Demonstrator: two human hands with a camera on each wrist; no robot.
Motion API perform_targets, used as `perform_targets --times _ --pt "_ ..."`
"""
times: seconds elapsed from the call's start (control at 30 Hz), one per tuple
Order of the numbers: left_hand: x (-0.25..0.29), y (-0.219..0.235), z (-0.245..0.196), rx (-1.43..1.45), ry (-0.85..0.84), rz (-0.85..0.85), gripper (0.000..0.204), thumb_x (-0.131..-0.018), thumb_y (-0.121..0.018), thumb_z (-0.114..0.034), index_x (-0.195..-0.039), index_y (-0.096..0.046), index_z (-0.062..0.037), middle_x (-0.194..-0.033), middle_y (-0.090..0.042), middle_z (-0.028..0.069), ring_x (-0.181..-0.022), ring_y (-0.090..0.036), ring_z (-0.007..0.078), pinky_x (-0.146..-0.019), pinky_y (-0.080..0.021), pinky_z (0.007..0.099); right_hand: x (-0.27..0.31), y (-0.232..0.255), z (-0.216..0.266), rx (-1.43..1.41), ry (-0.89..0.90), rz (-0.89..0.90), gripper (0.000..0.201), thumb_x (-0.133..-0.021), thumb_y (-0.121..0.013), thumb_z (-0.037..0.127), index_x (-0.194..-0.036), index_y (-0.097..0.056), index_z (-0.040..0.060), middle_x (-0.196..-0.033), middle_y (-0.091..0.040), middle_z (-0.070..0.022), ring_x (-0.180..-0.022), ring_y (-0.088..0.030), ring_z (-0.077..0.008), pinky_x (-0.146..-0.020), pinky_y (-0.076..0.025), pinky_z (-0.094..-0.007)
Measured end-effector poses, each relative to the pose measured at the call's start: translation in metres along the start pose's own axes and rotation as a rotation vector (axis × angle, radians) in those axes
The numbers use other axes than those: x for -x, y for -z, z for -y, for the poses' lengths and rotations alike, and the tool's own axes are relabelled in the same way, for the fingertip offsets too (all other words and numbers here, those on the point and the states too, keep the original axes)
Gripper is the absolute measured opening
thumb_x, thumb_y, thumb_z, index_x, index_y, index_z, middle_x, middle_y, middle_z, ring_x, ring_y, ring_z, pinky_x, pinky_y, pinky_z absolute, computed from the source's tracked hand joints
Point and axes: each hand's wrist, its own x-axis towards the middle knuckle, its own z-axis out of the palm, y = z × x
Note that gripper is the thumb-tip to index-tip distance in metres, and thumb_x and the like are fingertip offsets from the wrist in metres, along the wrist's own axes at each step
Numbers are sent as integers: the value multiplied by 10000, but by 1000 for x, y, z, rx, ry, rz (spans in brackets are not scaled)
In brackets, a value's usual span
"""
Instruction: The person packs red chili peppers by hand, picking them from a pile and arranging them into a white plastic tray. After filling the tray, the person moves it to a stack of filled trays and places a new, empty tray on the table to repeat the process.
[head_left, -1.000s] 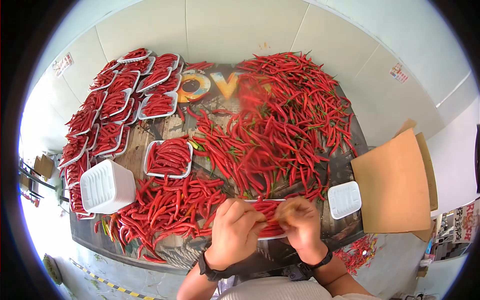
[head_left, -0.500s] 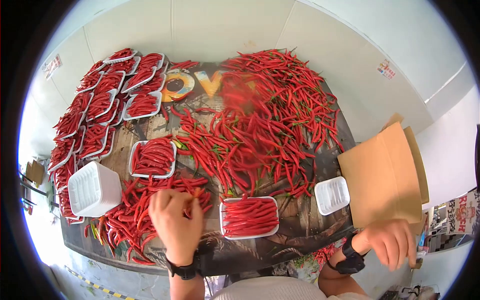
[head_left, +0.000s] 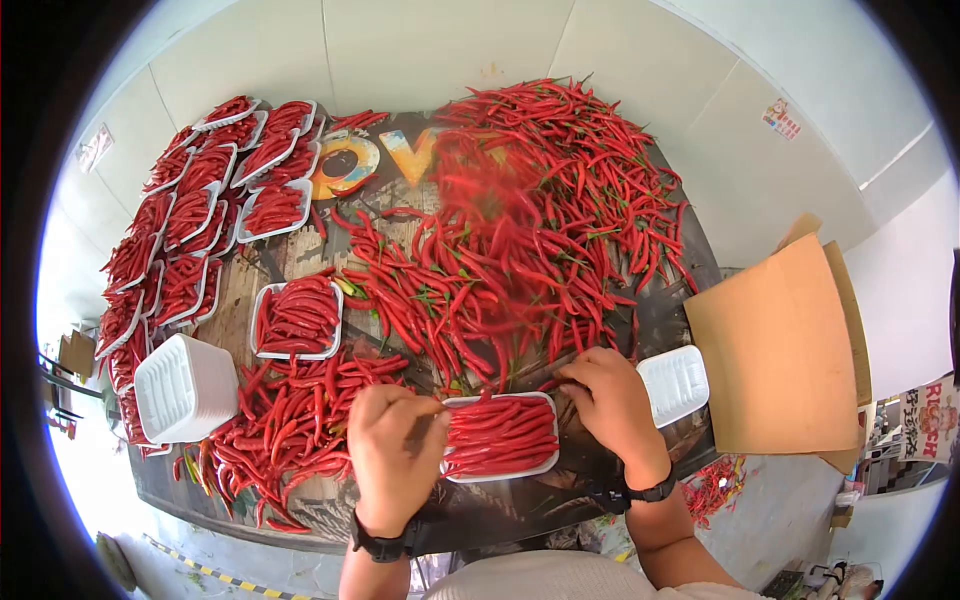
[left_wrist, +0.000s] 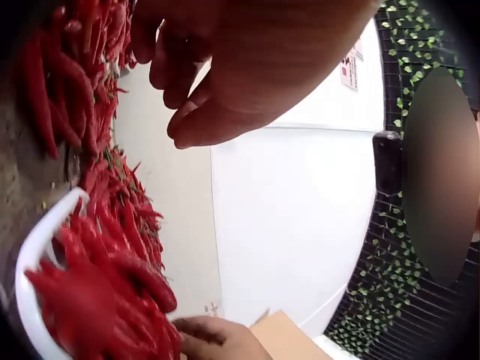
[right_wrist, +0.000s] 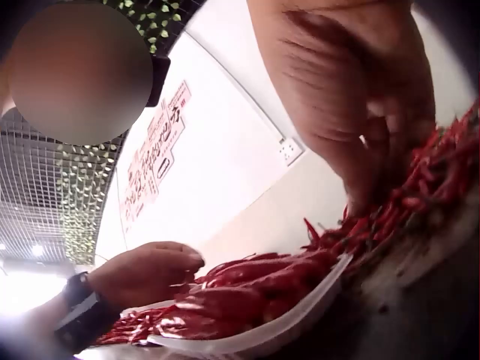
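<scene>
A white foam tray filled with red chili peppers lies before me at the table's front edge. At the tray's left rim is my left hand, its fingers loosely bent; nothing shows between them in the left wrist view. My right hand reaches down just beyond the tray's right corner. Its fingertips are right at a red chili there; whether they pinch it I cannot tell. In the right wrist view, the right thumb points down among the chilies and the other fingertips are hidden.
Loose chilies lie left of the tray, and a large heap with green stems spreads behind. Several filled trays are stacked at the back left. Empty trays stand at the left; another empty tray lies beside a cardboard box.
Both hands first worked together over the tray, then parted, the left over the loose chilies and the right out past the table edge. Now both are back beside the tray.
</scene>
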Motion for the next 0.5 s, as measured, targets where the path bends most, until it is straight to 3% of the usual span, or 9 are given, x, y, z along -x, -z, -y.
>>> perform_targets --times 0.17,0.27,0.37,0.43,0.5 --pt "2 -7 -5 38 -62 108 149 -739 -796 -6 -860 -710 -25 -905 -612 107 -826 -608 277 -741 -476 371 -2 -2 -5 82 -13 62 167 -777 -743 32 -938 -699 35 -938 -634 -124 -961 -608 -359 -816 -493 -465" --pt "4 -9 -1 63 -29 83 164 -732 -804 -7 -869 -714 -26 -905 -612 109 -819 -609 271 -736 -480 364 -3 -1 -8 92 1 70 175 -777 -746 38 -941 -685 33 -941 -644 -130 -932 -609 -369 -815 -490 -465" --pt "5 -8 1 110 4 85 189 -727 -811 -8 -891 -717 -23 -904 -611 107 -825 -611 255 -736 -482 350 -3 -3 -11 -44 3 -70 209 -780 -754 23 -976 -684 41 -935 -658 -131 -904 -619 -368 -806 -493 -452" --pt "7 -9 2 118 26 89 193 -730 -815 -19 -897 -717 -24 -909 -611 104 -821 -609 248 -737 -482 344 -4 2 -6 -157 -17 -215 214 -793 -758 -12 -985 -683 45 -911 -667 -124 -851 -639 -335 -740 -505 -407" --pt "7 -11 2 125 45 90 198 -733 -819 -29 -903 -718 -24 -914 -612 101 -818 -607 241 -738 -482 339 -4 3 0 -218 -36 -243 216 -794 -767 -35 -979 -690 45 -897 -668 -108 -816 -650 -290 -670 -505 -364"
